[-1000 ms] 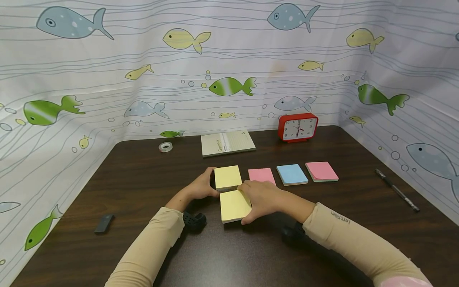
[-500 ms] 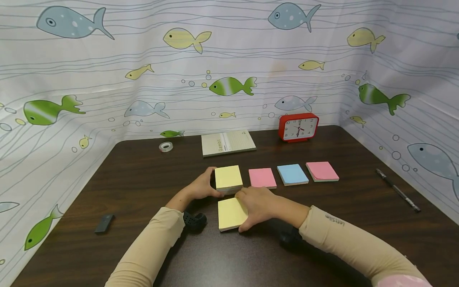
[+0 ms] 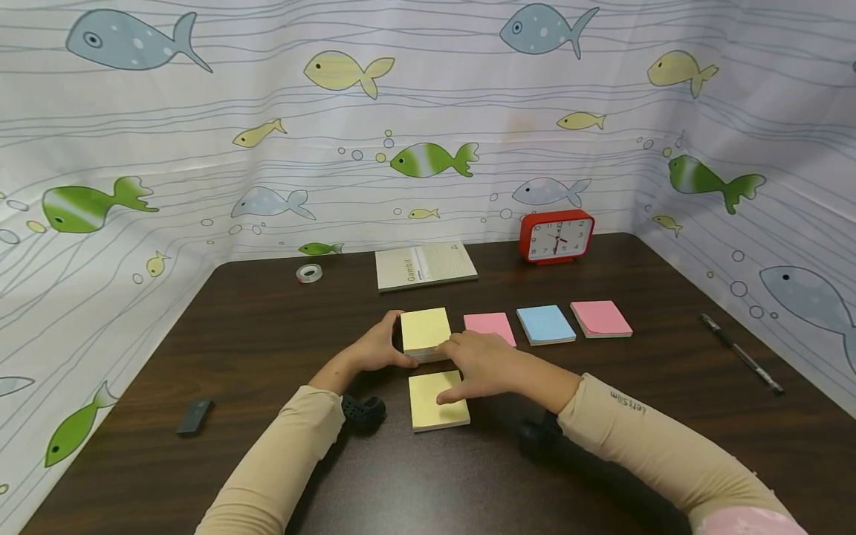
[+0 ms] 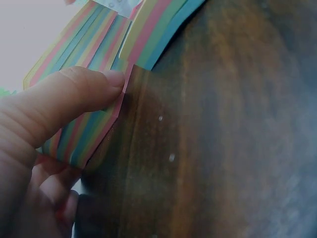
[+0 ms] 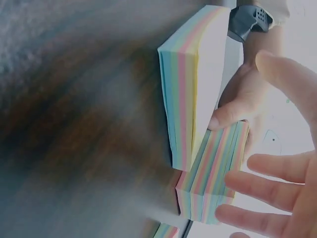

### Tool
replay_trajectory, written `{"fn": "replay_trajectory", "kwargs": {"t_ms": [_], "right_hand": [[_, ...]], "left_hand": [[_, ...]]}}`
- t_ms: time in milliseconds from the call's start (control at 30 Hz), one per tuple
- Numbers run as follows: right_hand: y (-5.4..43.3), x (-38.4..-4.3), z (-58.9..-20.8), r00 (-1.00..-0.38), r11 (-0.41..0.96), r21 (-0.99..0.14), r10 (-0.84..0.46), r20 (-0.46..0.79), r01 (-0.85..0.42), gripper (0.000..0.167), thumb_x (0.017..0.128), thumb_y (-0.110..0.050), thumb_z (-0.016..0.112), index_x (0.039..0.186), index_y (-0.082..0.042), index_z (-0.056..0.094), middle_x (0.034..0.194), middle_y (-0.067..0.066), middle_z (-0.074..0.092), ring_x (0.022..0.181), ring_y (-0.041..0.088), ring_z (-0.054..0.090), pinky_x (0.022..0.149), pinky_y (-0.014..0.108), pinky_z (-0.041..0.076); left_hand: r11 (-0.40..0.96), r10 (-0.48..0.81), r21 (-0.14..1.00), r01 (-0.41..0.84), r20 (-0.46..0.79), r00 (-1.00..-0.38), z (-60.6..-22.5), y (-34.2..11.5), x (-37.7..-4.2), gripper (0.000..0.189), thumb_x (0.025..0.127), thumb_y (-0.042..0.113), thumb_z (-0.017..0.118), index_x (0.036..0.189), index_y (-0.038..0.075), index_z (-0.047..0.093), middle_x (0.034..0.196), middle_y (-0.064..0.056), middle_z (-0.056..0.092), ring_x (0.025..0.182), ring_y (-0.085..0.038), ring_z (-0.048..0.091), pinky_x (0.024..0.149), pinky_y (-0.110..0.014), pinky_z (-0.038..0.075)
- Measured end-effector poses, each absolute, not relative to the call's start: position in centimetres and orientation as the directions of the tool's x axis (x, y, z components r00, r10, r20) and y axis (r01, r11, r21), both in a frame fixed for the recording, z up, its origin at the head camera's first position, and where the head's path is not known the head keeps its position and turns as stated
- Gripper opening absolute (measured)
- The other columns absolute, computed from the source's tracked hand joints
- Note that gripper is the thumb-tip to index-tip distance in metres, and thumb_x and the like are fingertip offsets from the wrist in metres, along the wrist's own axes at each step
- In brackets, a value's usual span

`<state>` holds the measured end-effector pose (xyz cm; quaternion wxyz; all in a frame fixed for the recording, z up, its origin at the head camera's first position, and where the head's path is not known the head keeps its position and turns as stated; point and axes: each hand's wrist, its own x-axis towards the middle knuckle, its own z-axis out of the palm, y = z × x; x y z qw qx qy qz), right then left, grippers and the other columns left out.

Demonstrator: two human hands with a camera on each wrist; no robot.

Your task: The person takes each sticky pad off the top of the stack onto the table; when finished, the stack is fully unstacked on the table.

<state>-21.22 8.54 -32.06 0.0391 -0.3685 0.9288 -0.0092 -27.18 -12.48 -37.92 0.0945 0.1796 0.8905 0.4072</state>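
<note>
My left hand (image 3: 377, 348) grips the left side of a stack of sticky note pads (image 3: 425, 328) with yellow on top. In the left wrist view its thumb (image 4: 81, 89) lies along the stack's striped edge. Nearer to me a single yellow-topped sticky note pad (image 3: 426, 407) lies flat, its edges striped in several colours. My right hand (image 3: 493, 365) hovers over this pad's right side, thumb and fingers spread. Its fingertips are close to the stack's right front corner; whether they touch it, I cannot tell. The right wrist view shows the right palm holding nothing beside the pad (image 5: 181, 99) and stack.
Pink (image 3: 490, 327), blue (image 3: 545, 325) and another pink sticky note pad (image 3: 600, 319) line up to the right. Behind are a tape roll (image 3: 309, 273), a notebook (image 3: 426, 266) and a red clock (image 3: 556, 238). A pen (image 3: 742, 354) lies far right, a small dark object (image 3: 195, 417) left.
My right hand has drawn the front yellow pad toward me, away from the stack, then let go of it and lifted slightly. The left hand stays on the stack.
</note>
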Motion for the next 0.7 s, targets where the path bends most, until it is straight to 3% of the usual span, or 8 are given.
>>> {"fn": "replay_trajectory", "kwargs": {"t_ms": [333,700], "right_hand": [[8.5,-22.8,-31.5,-0.742,0.742,-0.038,-0.667,0.062,-0.67,0.052,0.076,-0.051,0.059,0.113,-0.014,0.057,0.094,-0.002,0.055,0.078,0.009,0.049,0.059,0.023,0.042],[8.6,-24.3,-31.7,-0.767,0.771,-0.014,-0.633,0.104,-0.637,0.049,0.075,-0.047,0.062,0.112,-0.015,0.058,0.092,-0.001,0.055,0.076,0.01,0.049,0.057,0.027,0.044]], "left_hand": [[0.613,0.387,0.755,0.234,-0.029,-0.922,-38.0,-12.5,-27.2,0.093,0.062,0.021,0.08,0.132,0.004,0.021,0.124,-0.014,0.038,0.11,-0.025,0.04,0.09,-0.041,0.032],[0.598,0.391,0.766,0.236,-0.022,-0.92,-38.0,-12.5,-27.2,0.091,0.062,0.019,0.08,0.13,0.005,0.023,0.118,-0.011,0.042,0.104,-0.024,0.043,0.089,-0.04,0.033]]}}
